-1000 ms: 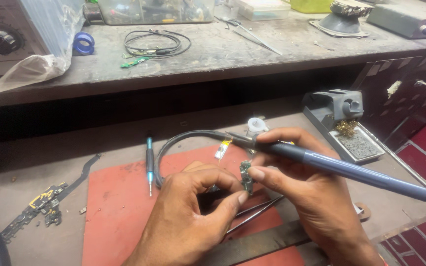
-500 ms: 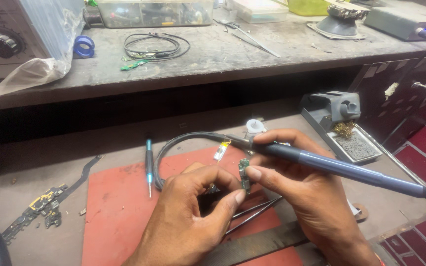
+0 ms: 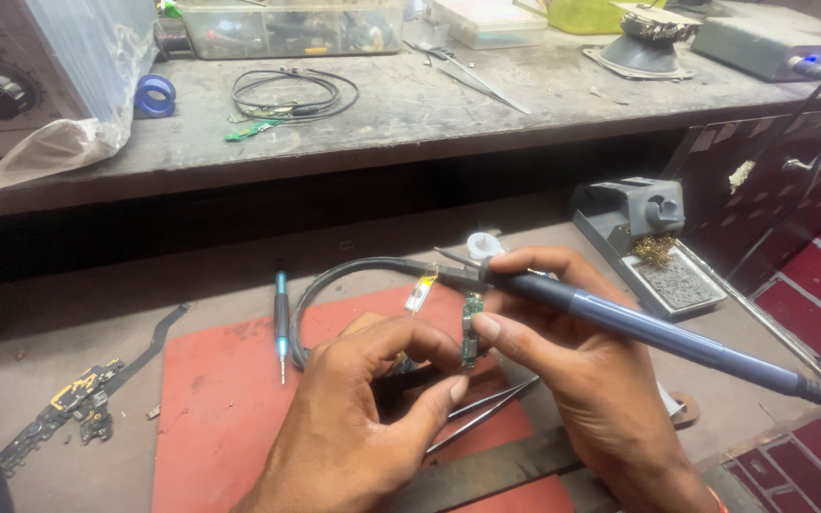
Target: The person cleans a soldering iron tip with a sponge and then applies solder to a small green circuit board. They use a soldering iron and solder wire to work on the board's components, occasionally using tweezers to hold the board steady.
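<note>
A small green circuit board (image 3: 470,331) stands on edge between the two hands above a red mat (image 3: 216,399) on the worktop (image 3: 192,285), pinched between the left hand's (image 3: 353,427) curled fingertips and the right hand's (image 3: 582,380) thumb. The right hand also grips a blue-handled soldering iron (image 3: 658,332) across its fingers, the handle running off to the right and the tip pointing left, just above the board. The left hand rises from the near edge, palm turned down, fingers bent narrow around the board's lower end. A blue screwdriver (image 3: 281,318) lies left of the hands, a black cable (image 3: 334,280) loops behind it, and a grey iron stand (image 3: 639,237) sits to the far right
</note>
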